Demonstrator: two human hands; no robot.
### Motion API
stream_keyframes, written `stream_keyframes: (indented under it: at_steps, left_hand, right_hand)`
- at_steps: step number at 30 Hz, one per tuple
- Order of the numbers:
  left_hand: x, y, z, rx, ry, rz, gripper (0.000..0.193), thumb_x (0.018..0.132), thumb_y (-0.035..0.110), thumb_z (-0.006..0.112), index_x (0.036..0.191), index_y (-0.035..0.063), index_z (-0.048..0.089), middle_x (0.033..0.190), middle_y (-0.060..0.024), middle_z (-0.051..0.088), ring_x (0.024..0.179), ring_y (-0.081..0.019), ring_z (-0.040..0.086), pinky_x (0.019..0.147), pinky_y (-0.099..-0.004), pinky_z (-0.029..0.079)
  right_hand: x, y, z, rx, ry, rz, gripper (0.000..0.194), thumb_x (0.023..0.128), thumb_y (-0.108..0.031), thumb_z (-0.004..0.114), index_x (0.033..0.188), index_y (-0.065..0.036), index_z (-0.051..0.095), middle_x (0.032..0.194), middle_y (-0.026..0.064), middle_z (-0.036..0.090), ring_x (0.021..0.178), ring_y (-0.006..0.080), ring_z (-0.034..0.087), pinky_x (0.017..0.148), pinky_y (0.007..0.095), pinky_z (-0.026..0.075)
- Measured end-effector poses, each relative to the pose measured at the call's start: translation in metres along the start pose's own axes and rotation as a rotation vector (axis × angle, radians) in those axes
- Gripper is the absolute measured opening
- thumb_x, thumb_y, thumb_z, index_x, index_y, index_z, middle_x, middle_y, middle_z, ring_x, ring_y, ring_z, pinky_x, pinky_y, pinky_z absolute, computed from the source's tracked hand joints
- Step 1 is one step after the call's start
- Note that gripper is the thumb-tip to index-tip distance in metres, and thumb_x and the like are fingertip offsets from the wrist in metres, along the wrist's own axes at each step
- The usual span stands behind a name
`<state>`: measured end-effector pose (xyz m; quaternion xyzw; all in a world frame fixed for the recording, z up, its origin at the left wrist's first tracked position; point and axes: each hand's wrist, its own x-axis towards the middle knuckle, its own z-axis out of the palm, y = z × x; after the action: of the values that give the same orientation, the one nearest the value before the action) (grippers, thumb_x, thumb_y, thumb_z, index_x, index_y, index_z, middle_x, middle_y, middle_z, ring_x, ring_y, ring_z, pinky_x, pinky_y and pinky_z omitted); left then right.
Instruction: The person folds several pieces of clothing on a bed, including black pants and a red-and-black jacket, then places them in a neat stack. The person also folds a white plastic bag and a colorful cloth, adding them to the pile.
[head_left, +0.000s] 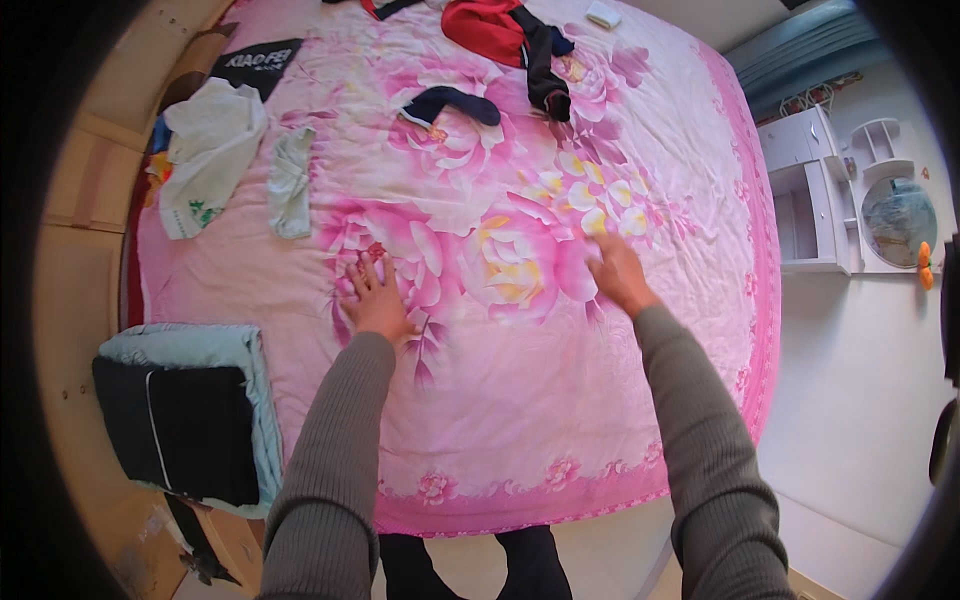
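Observation:
A pink floral bedspread (517, 375) covers the bed before me. My left hand (377, 300) rests on it with fingers spread, over a printed flower. My right hand (619, 274), slightly blurred, is over the bedspread to the right, its fingers partly curled and nothing visible in it. A dark blue sock-like garment (450, 103) lies beyond both hands. Farther off is a red and black garment (495, 30). Left of my left hand lie a small pale green garment (291, 184) and a white garment (217, 142) with a green print.
Folded black clothing (195, 427) sits on a folded light blue cloth (180, 341) at the bed's near left corner. A black cloth with lettering (262, 66) and wooden furniture (82, 285) line the left side. A white shelf unit (810, 195) and round mirror (898, 221) stand right.

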<state>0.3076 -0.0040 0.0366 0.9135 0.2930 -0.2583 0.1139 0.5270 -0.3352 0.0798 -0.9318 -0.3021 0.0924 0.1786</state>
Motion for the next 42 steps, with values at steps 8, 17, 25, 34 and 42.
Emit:
stream_keyframes:
  at_steps: [8,17,25,34,42]
  left_hand:
    - [0.029,0.006,0.009,0.109,-0.128,-0.075,0.153,0.057,0.050,0.099,0.168,0.0137,0.000,0.173,-0.0233,-0.003,0.159,-0.0481,0.004,0.111,-0.0770,0.029]
    - [0.040,0.004,0.022,0.119,-0.100,-0.054,0.160,0.050,0.049,0.101,0.166,0.0062,0.000,0.171,-0.0287,-0.004,0.157,-0.0541,-0.001,0.108,-0.0800,0.031]
    - [0.041,0.007,0.018,0.140,-0.132,-0.058,0.161,0.050,0.053,0.099,0.167,0.0065,-0.002,0.171,-0.0287,-0.006,0.156,-0.0544,0.000,0.108,-0.0798,0.031]
    - [0.034,0.009,0.016,0.111,-0.096,-0.068,0.162,0.051,0.047,0.101,0.167,0.0098,-0.006,0.172,-0.0261,-0.010,0.157,-0.0522,-0.003,0.107,-0.0788,0.035]
    - [0.008,-0.004,0.029,0.051,0.121,0.013,0.132,0.066,0.038,0.096,0.166,0.0127,0.015,0.173,-0.0215,0.010,0.158,-0.0468,0.011,0.106,-0.0755,0.039]
  right_hand:
    - [0.197,-0.015,0.002,0.249,-0.004,0.116,0.063,0.085,-0.010,0.075,0.146,-0.013,0.058,0.133,0.0120,0.065,0.121,0.0309,0.063,0.099,0.0388,0.051]
    - [0.304,-0.008,0.016,0.968,-0.126,0.516,0.065,0.093,-0.015,0.075,0.154,-0.016,0.051,0.140,0.0097,0.058,0.120,0.0236,0.061,0.096,0.0439,0.054]
    - [0.338,0.009,0.032,1.481,0.101,0.428,0.053,0.094,-0.002,0.073,0.144,0.000,0.054,0.121,0.0153,0.067,0.101,0.0284,0.069,0.096,0.0409,0.058]
    - [0.075,0.091,-0.154,0.051,0.401,0.194,0.019,0.101,-0.016,0.063,0.100,0.002,0.068,0.080,0.0035,0.063,0.073,0.0104,0.056,0.063,0.0305,0.046]
    - [-0.517,-0.110,-0.068,0.917,-0.131,1.261,0.013,0.091,0.001,0.060,0.104,0.002,0.063,0.081,0.0077,0.061,0.063,0.0220,0.070,0.054,0.0370,0.061]
